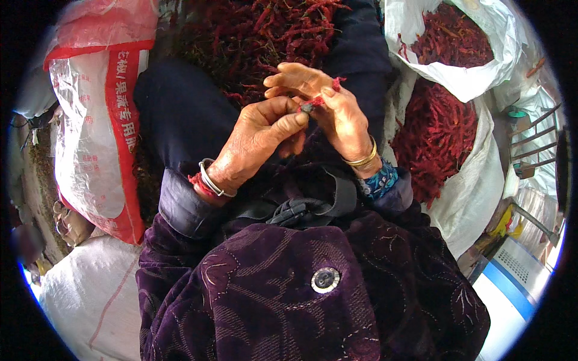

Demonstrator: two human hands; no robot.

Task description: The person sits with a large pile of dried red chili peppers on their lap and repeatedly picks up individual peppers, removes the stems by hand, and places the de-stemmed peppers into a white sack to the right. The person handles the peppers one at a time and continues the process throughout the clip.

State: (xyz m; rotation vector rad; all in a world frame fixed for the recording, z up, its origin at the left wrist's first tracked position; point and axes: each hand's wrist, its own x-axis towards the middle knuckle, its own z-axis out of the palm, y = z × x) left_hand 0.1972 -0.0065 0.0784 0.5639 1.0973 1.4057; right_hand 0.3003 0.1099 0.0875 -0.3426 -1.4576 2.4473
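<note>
My left hand (pixel 257 135), with a silver-coloured bangle at the wrist, pinches the dark stem end of a red dried chilli pepper (pixel 318 100) between thumb and fingers. The other end of that pepper lies under the thumb of my right hand (pixel 341 113), whose fingers are stretched out and whose wrist bears a gold-coloured bangle. Both hands are close together above my lap. Beyond them, between my legs, a pile of red dried chillies with stems (pixel 289 36) spreads out.
At the right stand a white sack of red chillies (pixel 435 140) and an upper white bag of chillies (pixel 454 38). A red and white printed plastic sack (pixel 97 135) lies at the left, with a white woven sack (pixel 99 293) below it. A metal rack (pixel 535 140) is at the far right.
</note>
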